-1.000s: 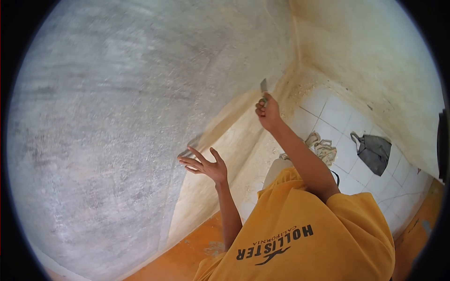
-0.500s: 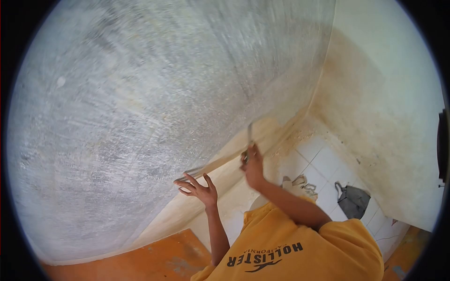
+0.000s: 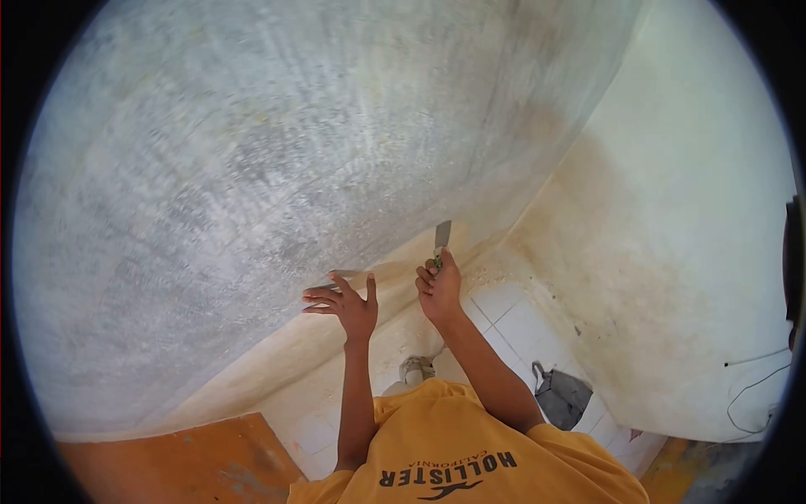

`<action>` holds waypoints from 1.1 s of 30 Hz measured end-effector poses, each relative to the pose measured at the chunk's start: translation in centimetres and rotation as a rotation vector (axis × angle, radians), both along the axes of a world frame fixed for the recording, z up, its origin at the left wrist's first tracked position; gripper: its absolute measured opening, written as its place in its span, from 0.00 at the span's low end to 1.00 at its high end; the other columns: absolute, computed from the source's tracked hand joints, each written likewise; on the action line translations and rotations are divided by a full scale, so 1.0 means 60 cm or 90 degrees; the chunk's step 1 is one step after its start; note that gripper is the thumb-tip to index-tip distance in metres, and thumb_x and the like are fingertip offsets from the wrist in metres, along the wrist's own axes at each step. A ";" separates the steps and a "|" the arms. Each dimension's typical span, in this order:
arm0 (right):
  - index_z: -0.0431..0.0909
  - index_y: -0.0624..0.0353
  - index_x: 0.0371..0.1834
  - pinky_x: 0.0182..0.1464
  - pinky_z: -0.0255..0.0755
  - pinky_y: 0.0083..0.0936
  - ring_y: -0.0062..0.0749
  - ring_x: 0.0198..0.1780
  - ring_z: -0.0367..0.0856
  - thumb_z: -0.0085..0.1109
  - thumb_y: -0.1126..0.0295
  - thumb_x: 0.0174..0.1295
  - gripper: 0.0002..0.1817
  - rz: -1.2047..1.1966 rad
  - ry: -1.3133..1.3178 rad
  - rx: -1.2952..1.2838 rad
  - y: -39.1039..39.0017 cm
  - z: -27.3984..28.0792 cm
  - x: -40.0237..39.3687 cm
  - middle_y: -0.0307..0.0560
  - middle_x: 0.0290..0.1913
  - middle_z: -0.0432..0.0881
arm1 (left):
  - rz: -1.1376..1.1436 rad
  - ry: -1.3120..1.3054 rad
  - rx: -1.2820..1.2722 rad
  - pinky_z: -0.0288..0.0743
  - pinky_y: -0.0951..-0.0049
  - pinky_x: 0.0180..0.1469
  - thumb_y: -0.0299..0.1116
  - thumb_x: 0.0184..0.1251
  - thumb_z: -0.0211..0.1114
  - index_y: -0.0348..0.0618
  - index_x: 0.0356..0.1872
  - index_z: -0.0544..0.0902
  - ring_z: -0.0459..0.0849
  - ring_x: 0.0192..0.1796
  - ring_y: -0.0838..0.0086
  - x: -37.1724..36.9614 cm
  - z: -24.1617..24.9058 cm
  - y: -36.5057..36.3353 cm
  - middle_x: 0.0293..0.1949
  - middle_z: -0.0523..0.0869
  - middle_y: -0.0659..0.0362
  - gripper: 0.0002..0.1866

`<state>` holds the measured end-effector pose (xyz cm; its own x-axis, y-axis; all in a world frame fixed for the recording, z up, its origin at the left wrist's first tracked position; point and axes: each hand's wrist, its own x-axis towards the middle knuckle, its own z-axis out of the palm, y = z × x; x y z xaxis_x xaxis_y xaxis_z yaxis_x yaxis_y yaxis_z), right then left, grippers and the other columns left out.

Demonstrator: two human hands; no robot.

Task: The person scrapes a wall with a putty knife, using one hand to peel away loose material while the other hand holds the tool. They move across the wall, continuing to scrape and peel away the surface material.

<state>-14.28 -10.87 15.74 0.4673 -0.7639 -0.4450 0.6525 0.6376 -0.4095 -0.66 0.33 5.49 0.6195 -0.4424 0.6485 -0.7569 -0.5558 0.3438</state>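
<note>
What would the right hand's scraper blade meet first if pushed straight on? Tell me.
The grey wall. The right hand points the scraper up at it, seemingly near or touching; depth unclear.

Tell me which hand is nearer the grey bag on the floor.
Right. The right hand, gripping the scraper, is closer to the grey bag; the left hand is farther left.

You're in a bare room under renovation, looks like a home interior mid wall prep. Evidence: big grey wall (image 3: pixel 252 185) with rough, scraped finish; below it a cream band (image 3: pixel 336 353) where the coating differs. Adjoining wall (image 3: pixel 688 252) is cream and stained. Floor (image 3: pixel 520 323) is white tile, dusty with debris along the wall base. Orange patch (image 3: pixel 185 458) at bottom left. Grey bag (image 3: pixel 561 396) dumped on the tiles. Loose wires (image 3: pixel 756 386) hang on the right wall. No furniture visible.
</note>
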 end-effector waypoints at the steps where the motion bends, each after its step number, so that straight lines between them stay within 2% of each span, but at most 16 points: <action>1: 0.65 0.46 0.39 0.18 0.48 0.18 0.18 0.21 0.56 0.45 0.56 0.83 0.12 0.002 0.014 0.000 0.006 0.010 0.005 0.33 0.26 0.63 | 0.016 -0.015 -0.007 0.10 0.13 0.62 0.67 0.70 0.62 0.49 0.83 0.25 0.06 0.72 0.20 0.002 -0.002 -0.008 0.72 0.13 0.17 0.63; 4: 0.64 0.47 0.39 0.18 0.48 0.19 0.19 0.20 0.56 0.44 0.57 0.83 0.13 0.033 0.023 0.027 0.073 0.045 0.022 0.33 0.25 0.63 | 0.049 -0.014 -0.076 0.08 0.12 0.59 0.71 0.66 0.63 0.50 0.83 0.22 0.03 0.70 0.19 -0.002 -0.006 -0.043 0.69 0.08 0.18 0.67; 5: 0.63 0.50 0.37 0.17 0.48 0.17 0.18 0.20 0.55 0.44 0.54 0.83 0.16 0.052 0.044 -0.008 0.089 0.062 0.023 0.32 0.25 0.63 | 0.057 -0.009 -0.102 0.08 0.12 0.59 0.72 0.66 0.63 0.51 0.83 0.22 0.03 0.70 0.19 -0.003 -0.003 -0.056 0.69 0.08 0.18 0.67; 10: 0.64 0.51 0.34 0.17 0.48 0.17 0.17 0.21 0.55 0.43 0.53 0.83 0.19 0.032 0.045 0.047 0.022 0.002 0.015 0.32 0.25 0.62 | 0.075 -0.037 -0.142 0.08 0.12 0.59 0.71 0.66 0.64 0.53 0.83 0.22 0.02 0.70 0.20 0.003 -0.002 -0.072 0.70 0.07 0.19 0.68; 11: 0.64 0.51 0.33 0.17 0.48 0.17 0.17 0.21 0.55 0.43 0.53 0.83 0.19 0.037 0.046 0.046 0.011 -0.009 0.012 0.32 0.25 0.62 | 0.078 -0.032 -0.134 0.09 0.13 0.61 0.70 0.67 0.65 0.52 0.83 0.24 0.04 0.72 0.22 0.001 -0.003 -0.068 0.71 0.09 0.20 0.66; 14: 0.63 0.53 0.34 0.17 0.48 0.17 0.17 0.20 0.55 0.43 0.54 0.83 0.19 0.070 0.078 0.054 0.069 0.047 0.019 0.32 0.25 0.62 | 0.064 0.005 -0.133 0.12 0.17 0.67 0.63 0.70 0.66 0.52 0.85 0.31 0.09 0.76 0.26 -0.009 -0.005 -0.047 0.76 0.14 0.25 0.61; 16: 0.64 0.50 0.36 0.17 0.48 0.18 0.18 0.20 0.56 0.45 0.54 0.83 0.17 0.072 0.029 0.031 0.062 0.028 0.013 0.33 0.25 0.63 | 0.023 0.064 -0.156 0.16 0.19 0.70 0.58 0.71 0.68 0.55 0.86 0.36 0.13 0.80 0.30 -0.025 0.005 -0.023 0.79 0.18 0.29 0.57; 17: 0.64 0.49 0.37 0.17 0.48 0.19 0.18 0.20 0.57 0.45 0.54 0.82 0.15 0.075 0.006 0.022 0.055 0.015 0.010 0.33 0.25 0.63 | 0.016 0.046 -0.180 0.18 0.23 0.74 0.54 0.72 0.68 0.52 0.86 0.40 0.17 0.82 0.33 -0.028 0.009 -0.017 0.81 0.22 0.29 0.54; 20: 0.65 0.48 0.39 0.16 0.48 0.18 0.18 0.19 0.56 0.45 0.55 0.83 0.14 0.060 0.059 0.036 0.068 0.032 0.014 0.33 0.25 0.63 | -0.012 0.100 -0.220 0.18 0.22 0.74 0.54 0.72 0.69 0.51 0.86 0.39 0.16 0.81 0.33 -0.025 0.005 0.000 0.80 0.21 0.29 0.55; 23: 0.65 0.48 0.40 0.17 0.47 0.18 0.17 0.20 0.56 0.45 0.55 0.83 0.13 0.075 0.071 0.022 0.094 0.025 0.017 0.33 0.25 0.63 | 0.026 0.059 -0.166 0.16 0.24 0.73 0.54 0.74 0.67 0.49 0.86 0.37 0.15 0.81 0.32 -0.014 -0.005 0.004 0.80 0.21 0.28 0.56; 26: 0.65 0.47 0.40 0.17 0.47 0.18 0.17 0.20 0.56 0.45 0.55 0.83 0.13 0.075 0.070 0.020 0.089 0.031 0.020 0.32 0.24 0.63 | 0.047 0.035 -0.152 0.13 0.18 0.69 0.58 0.73 0.66 0.55 0.85 0.30 0.10 0.79 0.32 0.000 -0.015 -0.008 0.78 0.15 0.30 0.58; 29: 0.65 0.47 0.40 0.17 0.48 0.18 0.17 0.20 0.55 0.45 0.56 0.83 0.12 0.068 0.095 0.004 0.093 0.034 0.025 0.32 0.24 0.63 | 0.052 -0.020 -0.117 0.11 0.16 0.66 0.60 0.74 0.64 0.56 0.84 0.26 0.07 0.77 0.31 0.013 -0.040 -0.014 0.76 0.11 0.29 0.59; 33: 0.66 0.47 0.41 0.17 0.47 0.18 0.17 0.20 0.55 0.44 0.55 0.84 0.12 0.065 0.110 -0.024 0.114 0.044 0.029 0.32 0.24 0.63 | 0.044 -0.010 -0.097 0.11 0.15 0.65 0.61 0.75 0.62 0.56 0.84 0.24 0.05 0.76 0.30 0.017 -0.049 -0.012 0.74 0.10 0.26 0.58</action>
